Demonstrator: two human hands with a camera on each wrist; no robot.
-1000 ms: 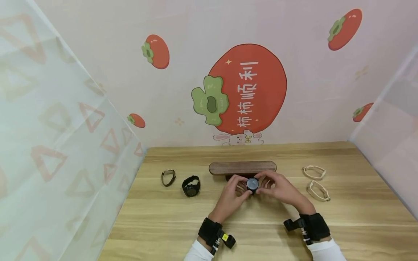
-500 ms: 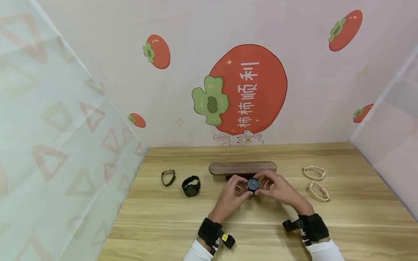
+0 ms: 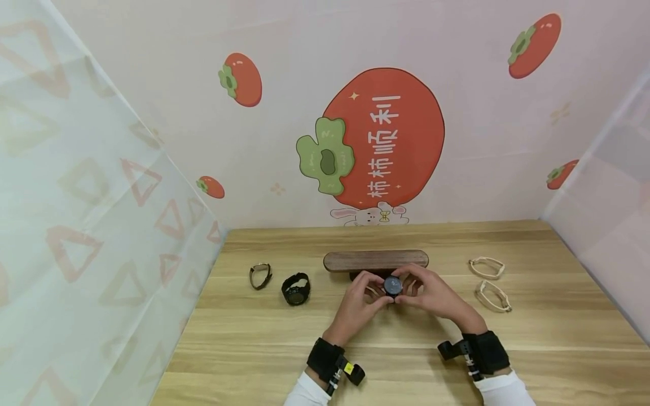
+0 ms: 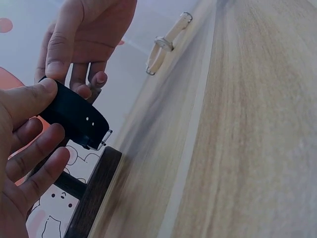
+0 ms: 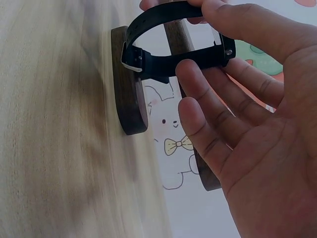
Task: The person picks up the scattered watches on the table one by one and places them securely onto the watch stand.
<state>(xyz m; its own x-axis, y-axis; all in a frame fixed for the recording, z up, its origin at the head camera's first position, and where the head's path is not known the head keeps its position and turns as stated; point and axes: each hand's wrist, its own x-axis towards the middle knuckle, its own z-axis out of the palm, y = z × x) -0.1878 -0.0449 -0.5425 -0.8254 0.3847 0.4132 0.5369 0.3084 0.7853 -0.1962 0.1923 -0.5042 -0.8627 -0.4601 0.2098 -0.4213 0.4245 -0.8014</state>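
Note:
In the head view a black wristwatch (image 3: pixel 393 286) with a dark round dial is held up between both hands. My left hand (image 3: pixel 355 309) pinches its left side with thumb and fingers. From the right, my right hand (image 3: pixel 431 292) pinches the other side. The left wrist view shows the holes and metal buckle of its black strap (image 4: pixel 74 113). In the right wrist view the strap (image 5: pixel 166 63) forms a fastened loop. Just behind the hands stands a dark wooden stand (image 3: pixel 376 260) with a rounded top bar; its base (image 5: pixel 130 84) shows beyond the strap.
On the left of the wooden table (image 3: pixel 254 349) lie a thin dark-strapped watch (image 3: pixel 260 276) and a bulky black watch (image 3: pixel 296 289). To the right lie two pale-strapped watches, one farther back (image 3: pixel 486 268) and one nearer (image 3: pixel 493 296). Printed cloth walls enclose the table.
Both hands keep the wristwatch in almost the same place. Its dial has tilted slightly and looks darker than a second ago. The other watches stay put.

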